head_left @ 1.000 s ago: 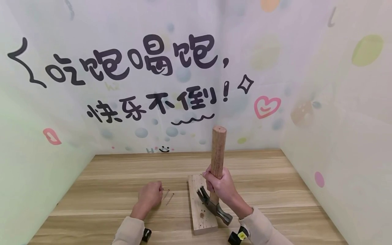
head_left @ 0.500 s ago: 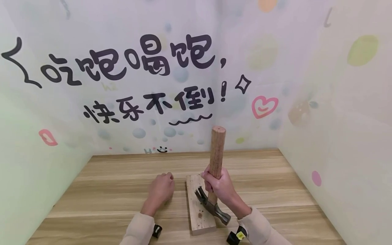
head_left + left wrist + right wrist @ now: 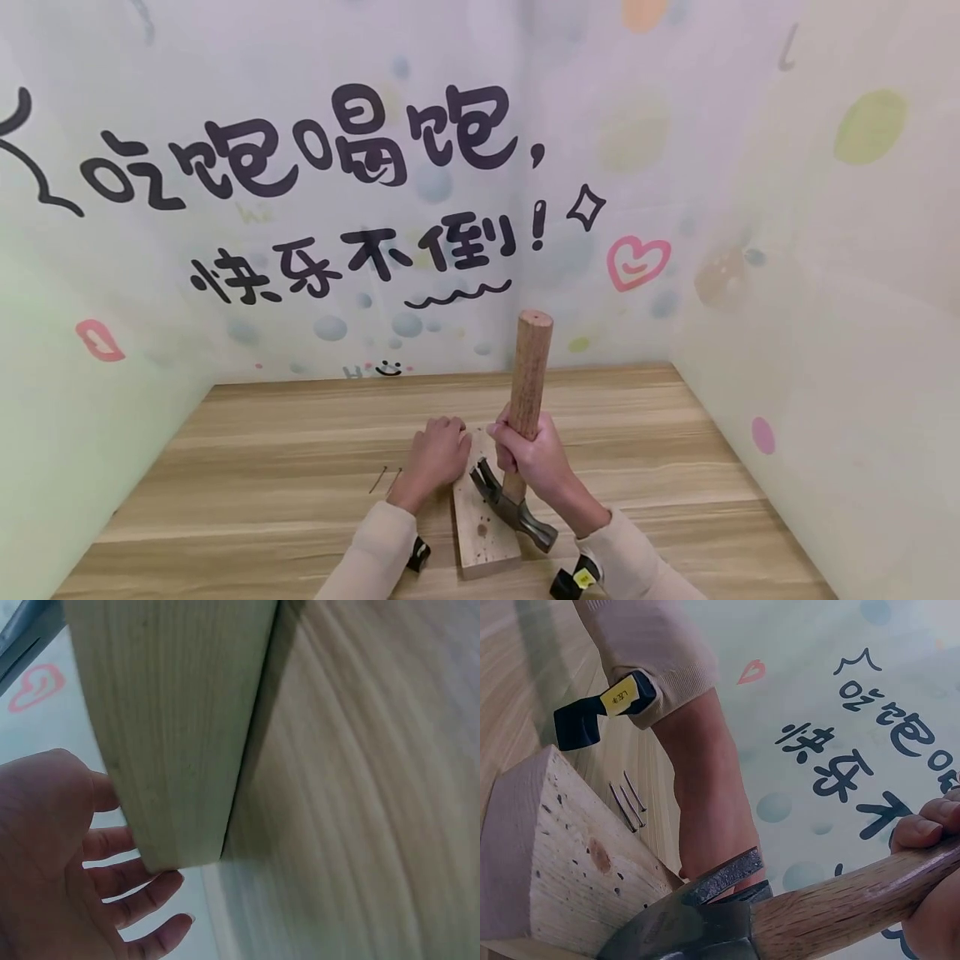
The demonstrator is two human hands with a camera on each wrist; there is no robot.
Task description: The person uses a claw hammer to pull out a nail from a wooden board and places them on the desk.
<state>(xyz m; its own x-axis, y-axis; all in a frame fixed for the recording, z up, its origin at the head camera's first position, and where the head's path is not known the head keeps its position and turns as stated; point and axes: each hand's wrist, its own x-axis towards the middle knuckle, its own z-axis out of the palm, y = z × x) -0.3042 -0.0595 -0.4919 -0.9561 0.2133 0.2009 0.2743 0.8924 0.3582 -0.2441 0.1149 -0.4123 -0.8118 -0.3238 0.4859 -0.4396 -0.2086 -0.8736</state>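
My right hand (image 3: 536,450) grips the wooden handle of a claw hammer (image 3: 532,375) low down, near the head. The handle points up; the metal head (image 3: 513,510) hangs down over the right side of a wooden block (image 3: 480,542). Small dark holes and a knot mark the block's top, seen closely in the right wrist view. At the block's far left end is my left hand (image 3: 437,452), its fingers loosely bent and spread around the end corner (image 3: 169,855) in the left wrist view. Whether every finger touches the wood is hidden. A few nails (image 3: 632,799) lie left of the block.
The wood-grain tabletop (image 3: 300,433) surrounds the block. A patterned wall with black writing (image 3: 360,250) stands at the back, with side walls left and right. Dark wrist cameras (image 3: 566,583) hang under the sleeves.
My left hand has moved right, from beside the nails to the far end of the block, uncovering nails on the table. My right hand keeps holding the hammer. The head view has turned slightly right.
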